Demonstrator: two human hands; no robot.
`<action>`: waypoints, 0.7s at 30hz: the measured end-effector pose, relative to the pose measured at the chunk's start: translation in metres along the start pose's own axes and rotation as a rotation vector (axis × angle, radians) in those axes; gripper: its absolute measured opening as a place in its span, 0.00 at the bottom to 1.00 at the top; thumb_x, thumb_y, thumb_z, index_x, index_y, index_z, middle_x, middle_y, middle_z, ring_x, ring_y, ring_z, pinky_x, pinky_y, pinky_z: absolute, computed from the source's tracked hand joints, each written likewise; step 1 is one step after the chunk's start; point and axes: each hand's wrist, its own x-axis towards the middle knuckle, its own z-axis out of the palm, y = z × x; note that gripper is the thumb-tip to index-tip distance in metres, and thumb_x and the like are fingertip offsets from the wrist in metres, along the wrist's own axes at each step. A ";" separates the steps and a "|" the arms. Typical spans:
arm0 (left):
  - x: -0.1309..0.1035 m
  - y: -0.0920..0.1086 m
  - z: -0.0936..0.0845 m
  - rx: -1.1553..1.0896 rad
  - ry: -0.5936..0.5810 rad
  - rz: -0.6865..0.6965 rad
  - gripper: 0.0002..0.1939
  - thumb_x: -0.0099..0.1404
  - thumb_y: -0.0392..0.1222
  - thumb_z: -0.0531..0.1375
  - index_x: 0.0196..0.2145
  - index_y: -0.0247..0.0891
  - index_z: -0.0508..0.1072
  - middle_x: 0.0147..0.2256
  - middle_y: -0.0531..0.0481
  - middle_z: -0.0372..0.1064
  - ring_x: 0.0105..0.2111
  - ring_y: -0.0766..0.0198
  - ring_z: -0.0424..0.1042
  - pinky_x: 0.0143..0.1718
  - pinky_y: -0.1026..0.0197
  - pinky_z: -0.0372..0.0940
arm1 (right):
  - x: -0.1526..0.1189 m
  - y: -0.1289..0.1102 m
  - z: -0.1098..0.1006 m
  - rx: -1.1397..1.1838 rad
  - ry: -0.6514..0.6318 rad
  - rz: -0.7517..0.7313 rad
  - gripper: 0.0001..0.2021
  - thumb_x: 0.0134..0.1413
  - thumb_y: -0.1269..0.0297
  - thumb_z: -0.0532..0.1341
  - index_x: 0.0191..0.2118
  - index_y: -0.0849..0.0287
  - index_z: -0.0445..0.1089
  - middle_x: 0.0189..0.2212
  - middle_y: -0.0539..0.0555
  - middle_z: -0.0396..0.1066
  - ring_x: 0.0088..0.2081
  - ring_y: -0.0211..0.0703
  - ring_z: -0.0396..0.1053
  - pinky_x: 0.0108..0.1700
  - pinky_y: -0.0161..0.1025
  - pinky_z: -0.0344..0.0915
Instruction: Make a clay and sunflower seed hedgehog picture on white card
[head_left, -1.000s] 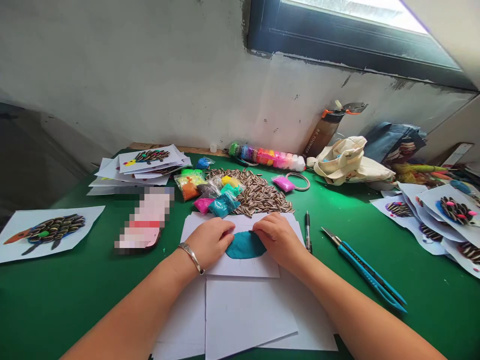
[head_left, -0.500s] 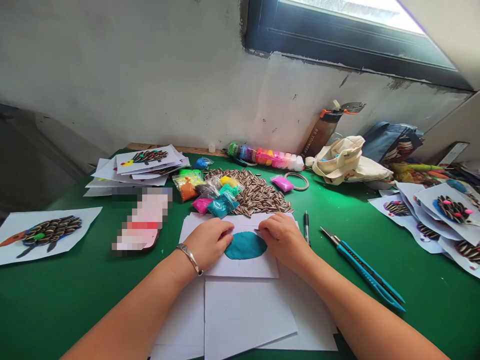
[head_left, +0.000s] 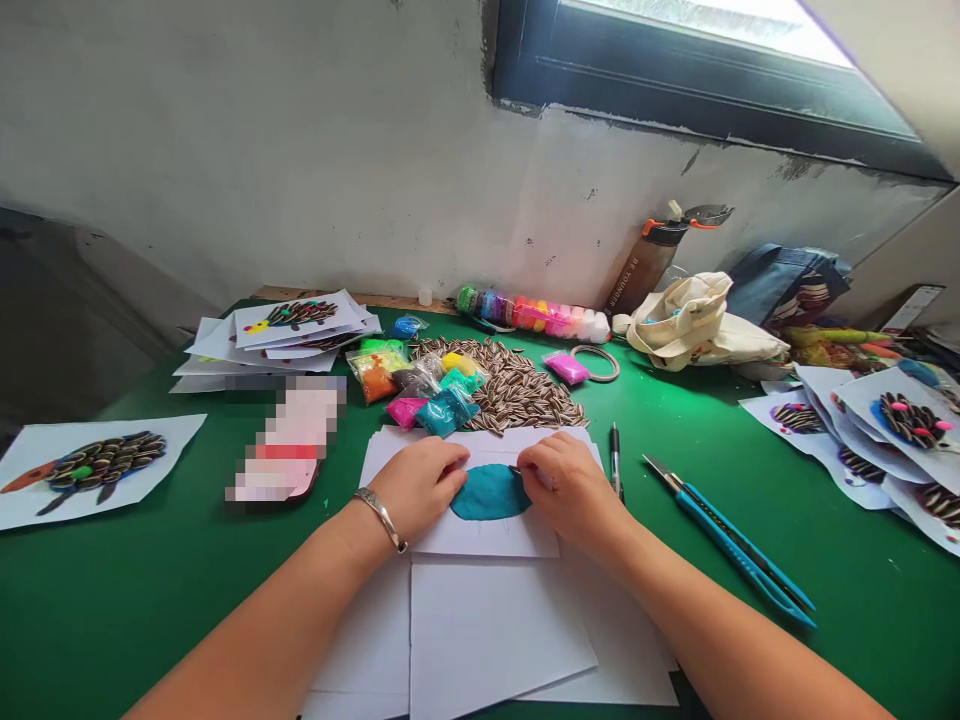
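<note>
A flat blue-green oval of modelling clay (head_left: 489, 493) lies on a white sheet of paper (head_left: 487, 542), with short pencil lines drawn below it. My right hand (head_left: 574, 485) is closed in a pinch at the oval's upper right edge. The dark tip of a sunflower seed (head_left: 514, 470) shows between its fingertips, over the clay. At the oval's left edge, my left hand (head_left: 420, 485) has bent fingers resting on the sheet and holds it down. Its thumb and forefinger touch or nearly touch the clay. A bracelet (head_left: 382, 517) circles the left wrist.
Behind the paper are a heap of sunflower seeds (head_left: 517, 385) and bagged clay (head_left: 448, 408). To the right lie a pen (head_left: 616, 460) and a blue cutter knife (head_left: 739, 550) with its blade out. A blurred phone-like object (head_left: 289, 445) and seed pictures (head_left: 105, 465) lie left.
My right hand has shifted very slightly, and the seed tip shows a little more over the clay's edge. My left hand stays in place. The whole view has moved a touch.
</note>
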 end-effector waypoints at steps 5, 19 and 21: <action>0.000 0.000 0.000 0.005 -0.001 0.000 0.12 0.63 0.39 0.52 0.40 0.39 0.73 0.32 0.48 0.68 0.35 0.60 0.67 0.35 0.61 0.60 | 0.002 0.003 0.002 -0.010 -0.008 0.020 0.07 0.50 0.77 0.57 0.28 0.59 0.70 0.25 0.51 0.69 0.32 0.41 0.61 0.37 0.38 0.54; 0.000 0.001 -0.001 0.007 -0.005 0.000 0.12 0.63 0.39 0.51 0.40 0.39 0.73 0.33 0.48 0.69 0.36 0.59 0.68 0.36 0.60 0.61 | 0.012 0.000 0.009 -0.003 -0.009 -0.118 0.10 0.59 0.73 0.53 0.30 0.58 0.69 0.27 0.52 0.69 0.33 0.42 0.60 0.37 0.38 0.54; 0.000 0.002 -0.001 0.008 -0.004 0.001 0.12 0.63 0.39 0.51 0.40 0.39 0.73 0.33 0.48 0.69 0.36 0.59 0.68 0.36 0.60 0.61 | 0.013 0.000 0.009 0.001 -0.024 -0.136 0.10 0.59 0.73 0.53 0.31 0.58 0.69 0.27 0.53 0.69 0.34 0.42 0.60 0.37 0.38 0.54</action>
